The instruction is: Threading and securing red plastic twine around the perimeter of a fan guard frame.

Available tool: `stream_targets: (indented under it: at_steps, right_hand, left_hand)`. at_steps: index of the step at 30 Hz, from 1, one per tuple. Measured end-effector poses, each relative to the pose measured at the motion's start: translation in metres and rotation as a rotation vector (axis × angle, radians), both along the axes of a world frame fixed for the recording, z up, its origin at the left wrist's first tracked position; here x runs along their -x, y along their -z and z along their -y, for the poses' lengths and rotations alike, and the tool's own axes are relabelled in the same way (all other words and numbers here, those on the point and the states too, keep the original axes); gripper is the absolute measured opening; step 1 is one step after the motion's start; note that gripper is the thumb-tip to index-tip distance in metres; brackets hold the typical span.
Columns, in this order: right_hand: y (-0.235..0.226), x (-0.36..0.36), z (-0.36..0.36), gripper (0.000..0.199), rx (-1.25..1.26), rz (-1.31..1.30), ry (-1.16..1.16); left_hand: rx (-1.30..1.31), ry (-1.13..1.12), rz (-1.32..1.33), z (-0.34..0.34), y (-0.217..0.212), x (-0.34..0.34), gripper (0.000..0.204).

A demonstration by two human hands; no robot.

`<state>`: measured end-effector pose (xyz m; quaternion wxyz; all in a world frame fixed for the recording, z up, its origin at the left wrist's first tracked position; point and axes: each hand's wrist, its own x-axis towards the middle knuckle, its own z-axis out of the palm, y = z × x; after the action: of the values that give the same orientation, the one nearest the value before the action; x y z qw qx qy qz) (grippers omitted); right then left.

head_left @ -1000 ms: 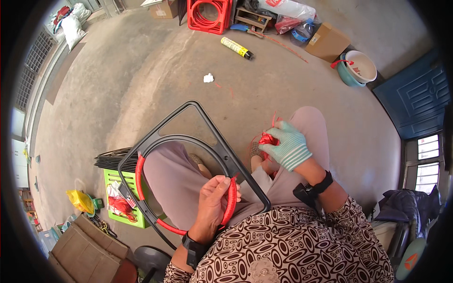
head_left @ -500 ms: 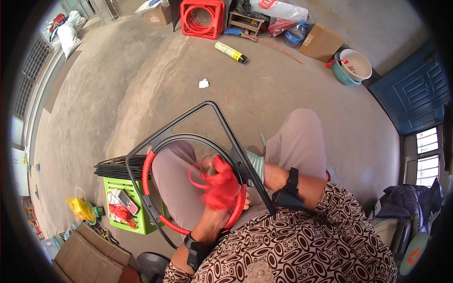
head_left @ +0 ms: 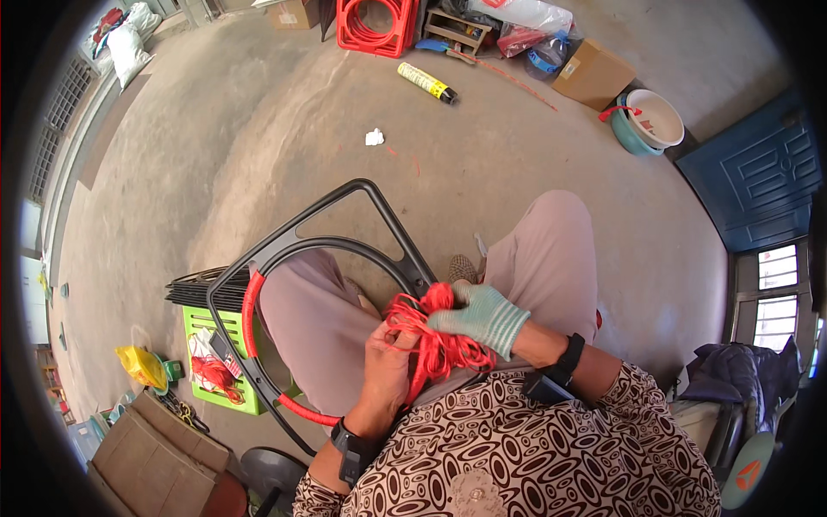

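Observation:
A black frame (head_left: 395,231) with a round ring inside leans across my lap. Red cord wraps (head_left: 250,314) cover parts of its ring on the left and lower left. At the ring's right side is a loose, looped bundle of red cord (head_left: 448,351), which hides that part of the frame. My left hand (head_left: 389,358), bare, is closed on the bundle's left side. From the right, my right hand (head_left: 487,319), in a pale green striped glove, grips the top of the same bundle, its fingertips partly hidden by the strands.
To my left, a green plastic stool (head_left: 250,398) carries a stack of black frames (head_left: 202,289) and more red cord (head_left: 215,376). Cardboard (head_left: 159,448) lies at lower left. Ahead on the floor are a yellow can (head_left: 424,82), a red frame stack (head_left: 345,30) and basins (head_left: 656,121).
My right hand has come up from behind the frame onto the cord bundle. My left hand, blurred with the cord before, now holds it steadier. The frame has shifted slightly left.

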<state>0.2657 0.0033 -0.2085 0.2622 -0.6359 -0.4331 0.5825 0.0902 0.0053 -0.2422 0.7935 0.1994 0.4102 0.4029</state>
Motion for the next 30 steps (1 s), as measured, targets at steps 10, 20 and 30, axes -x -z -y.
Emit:
stream_targets:
  at_steps: [10, 20, 30]
  right_hand:
    - [0.007, -0.014, 0.031, 0.034, 0.138, -0.376, 0.102]
    - [0.017, -0.278, 0.065, 0.026, -0.416, -0.585, 0.71]
    - [-0.021, -0.333, 0.081, 0.037, -0.359, -0.187, 1.394]
  left_hand:
    - [-0.006, 0.088, 0.097, -0.003, -0.003, 0.002, 0.012]
    - [0.09, 0.139, 0.038, -0.008, -0.017, 0.007, 0.02]
    - [0.104, 0.092, 0.088, -0.01, -0.016, 0.009, 0.014]
